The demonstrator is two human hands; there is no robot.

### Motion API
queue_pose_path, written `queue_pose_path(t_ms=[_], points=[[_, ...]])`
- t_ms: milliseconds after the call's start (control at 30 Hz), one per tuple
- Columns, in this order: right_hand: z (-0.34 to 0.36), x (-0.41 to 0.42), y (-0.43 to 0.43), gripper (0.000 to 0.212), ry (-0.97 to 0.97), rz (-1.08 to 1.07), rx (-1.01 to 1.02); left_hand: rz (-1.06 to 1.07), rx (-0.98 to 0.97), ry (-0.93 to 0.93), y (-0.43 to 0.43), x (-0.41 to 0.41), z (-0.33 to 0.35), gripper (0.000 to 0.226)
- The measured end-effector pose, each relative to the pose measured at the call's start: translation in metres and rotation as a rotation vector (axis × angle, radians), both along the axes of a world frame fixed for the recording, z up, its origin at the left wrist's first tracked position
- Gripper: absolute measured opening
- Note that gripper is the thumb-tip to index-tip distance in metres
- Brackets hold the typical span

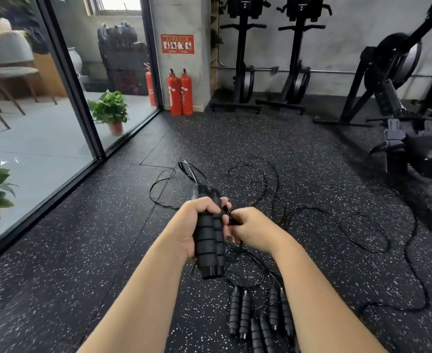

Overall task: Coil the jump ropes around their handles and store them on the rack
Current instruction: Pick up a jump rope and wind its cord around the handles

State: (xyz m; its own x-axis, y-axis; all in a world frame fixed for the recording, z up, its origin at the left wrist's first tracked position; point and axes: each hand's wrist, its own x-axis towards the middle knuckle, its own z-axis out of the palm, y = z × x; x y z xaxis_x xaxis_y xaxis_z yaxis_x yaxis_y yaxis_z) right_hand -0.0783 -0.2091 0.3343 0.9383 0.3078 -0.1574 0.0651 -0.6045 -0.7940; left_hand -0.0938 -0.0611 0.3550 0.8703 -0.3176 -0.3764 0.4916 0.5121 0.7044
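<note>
My left hand (197, 222) grips two black foam jump-rope handles (210, 240) held together and upright, at mid-frame above the floor. My right hand (250, 229) pinches the thin black rope (229, 215) just beside the handles' upper part. The same rope trails out in loose loops over the floor (159, 184) ahead. Several more black handles (248, 312) lie in pairs on the floor below my hands. Their ropes (349, 215) sprawl in wide curves to the right. No rack is recognisable in this view.
Speckled black rubber flooring (82, 250) covers the room. A glass wall with a black frame (77, 98) runs along the left, potted plants (110, 110) behind it. Two red fire extinguishers (180, 94) stand in the far corner. Black gym machines (398, 98) fill the back and right.
</note>
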Motion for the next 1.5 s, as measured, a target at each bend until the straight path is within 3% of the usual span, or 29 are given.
queue_pose_path(t_ms=[167,300,467,600,733,833,1100,1200,1333,1500], points=[[-0.035,0.001,-0.023,0.025,0.036,-0.074,-0.484,0.215,-0.207,-0.019,0.032,0.009,0.002,0.032],[-0.061,0.003,-0.04,0.021,0.058,-0.227,-0.675,0.407,-0.291,0.026,0.059,0.017,-0.007,0.028],[-0.054,0.012,-0.032,0.035,-0.125,-0.398,-0.525,0.469,-0.279,0.1,0.062,0.022,-0.018,0.031],[-0.029,0.013,-0.01,0.035,-0.307,-0.343,-0.507,0.202,-0.219,0.12,0.039,0.011,-0.011,0.033],[0.003,0.02,-0.008,0.025,-0.323,-0.24,-0.607,0.018,-0.199,0.079,0.031,-0.006,0.0,0.037],[0.051,0.04,-0.023,0.013,-0.404,-0.177,-0.739,0.035,-0.205,0.047,0.045,-0.013,0.013,0.035],[0.179,0.022,0.003,0.023,-0.746,-0.107,-0.797,0.013,-0.16,-0.141,0.034,-0.024,0.108,0.036],[0.204,0.002,0.003,0.022,-0.769,-0.095,-0.787,0.035,-0.21,-0.189,0.028,-0.032,0.14,0.028],[0.221,-0.026,-0.007,0.023,-0.827,-0.134,-0.785,0.094,-0.286,-0.202,0.027,-0.043,0.162,0.041],[0.215,-0.037,-0.033,0.016,-0.794,-0.25,-0.831,0.089,-0.215,-0.228,0.034,-0.06,0.171,0.034]])
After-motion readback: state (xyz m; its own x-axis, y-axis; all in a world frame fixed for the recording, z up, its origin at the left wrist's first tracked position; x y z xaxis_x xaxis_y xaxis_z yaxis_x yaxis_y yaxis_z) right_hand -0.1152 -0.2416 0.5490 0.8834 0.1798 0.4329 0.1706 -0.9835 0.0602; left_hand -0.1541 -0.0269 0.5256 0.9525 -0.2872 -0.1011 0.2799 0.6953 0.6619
